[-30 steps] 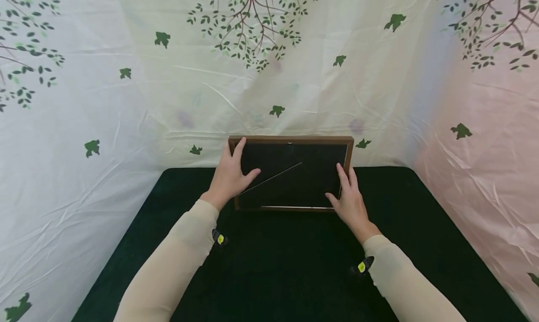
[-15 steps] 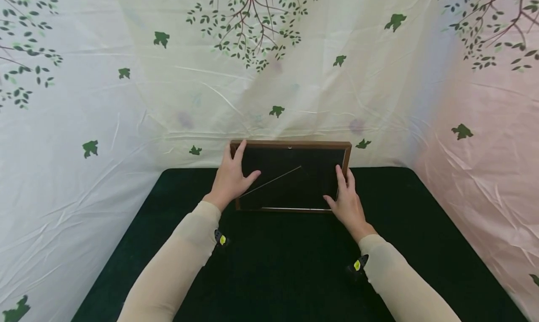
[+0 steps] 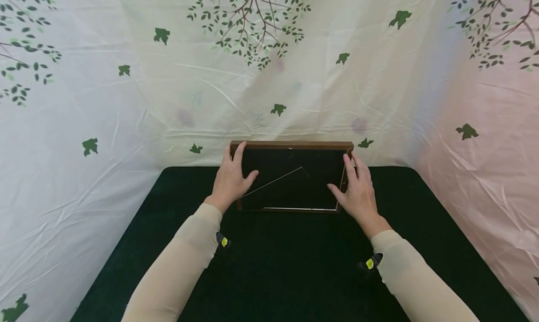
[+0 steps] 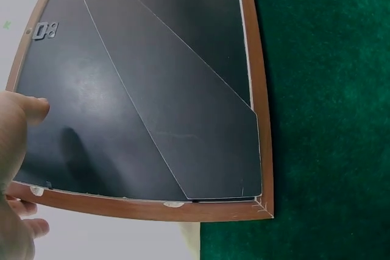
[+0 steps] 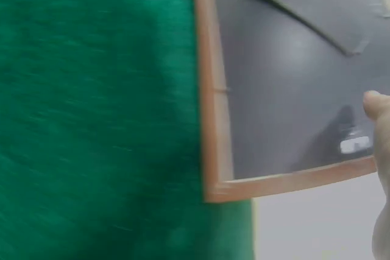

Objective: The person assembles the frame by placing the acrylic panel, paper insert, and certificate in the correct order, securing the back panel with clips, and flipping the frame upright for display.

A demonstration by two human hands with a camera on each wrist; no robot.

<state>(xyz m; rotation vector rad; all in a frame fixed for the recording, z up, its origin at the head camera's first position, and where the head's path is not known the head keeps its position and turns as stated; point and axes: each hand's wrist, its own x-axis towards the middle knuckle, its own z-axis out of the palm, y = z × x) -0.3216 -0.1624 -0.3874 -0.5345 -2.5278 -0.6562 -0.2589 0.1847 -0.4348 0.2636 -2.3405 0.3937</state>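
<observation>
A picture frame (image 3: 290,145) with a brown wooden rim stands at the table's far side, its black back towards me. A tapered easel leg (image 4: 177,108) lies folded against the backing, and a small metal hanger (image 4: 46,30) is fixed near the rim. My left hand (image 3: 229,181) grips the left side, thumb over the backing and other fingertips behind the rim. On the right side, my right hand (image 3: 359,191) holds the edge with its thumb (image 5: 379,106) over the backing; the right wrist view is blurred and hides its other fingers.
Dark green cloth covers the table (image 3: 278,266). Behind it hangs a pale curtain (image 3: 189,92) printed with leaves and branches; a pinkish stretch (image 3: 497,172) hangs at the right. Small devices with yellow marks sit at both wrists.
The frame's top edge has dropped a little as it leans more. My right hand slid down-left slightly, then up and right along the frame's side. My left hand keeps its place.
</observation>
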